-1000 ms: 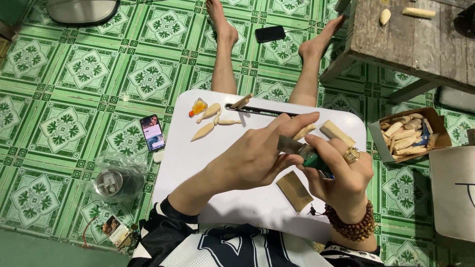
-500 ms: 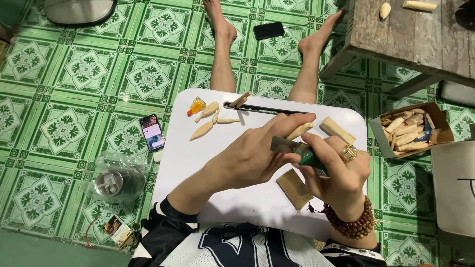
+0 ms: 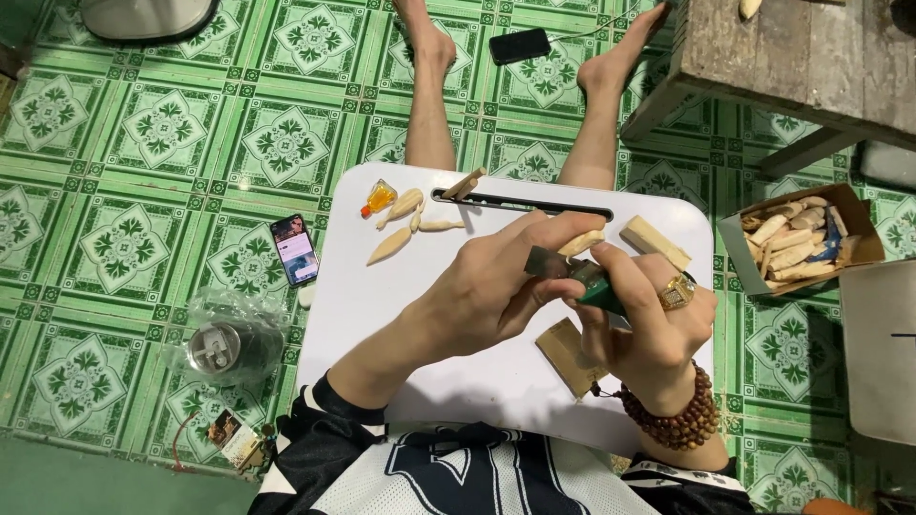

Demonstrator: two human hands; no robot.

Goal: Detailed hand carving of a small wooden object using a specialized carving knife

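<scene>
Both hands have drifted slightly toward the near right part of the lap tray point(image 3: 382, 315) since the earlier frames, staying pressed together. Left hand point(image 3: 496, 286) is curled around a small pale wooden piece point(image 3: 582, 242), whose tip pokes out past the fingers, and it touches the metal blade point(image 3: 549, 262) of a green-handled knife point(image 3: 596, 289). Right hand point(image 3: 649, 319), wearing a gold ring point(image 3: 677, 293) and a bead bracelet point(image 3: 682, 420), is closed around the knife's handle. Under the hands, near the tray's near edge, lies a brown piece of sandpaper point(image 3: 563, 353). A wooden block point(image 3: 654, 241) sits by the far right corner. Carved pale pieces point(image 3: 405, 224) and a tiny orange bottle point(image 3: 378, 198) lie at the far left corner beside the tray's slot point(image 3: 534, 202). On the floor, a phone point(image 3: 295, 249) lies left of the tray, and a cardboard box of wood bits point(image 3: 797, 243) stands to its right.
</scene>
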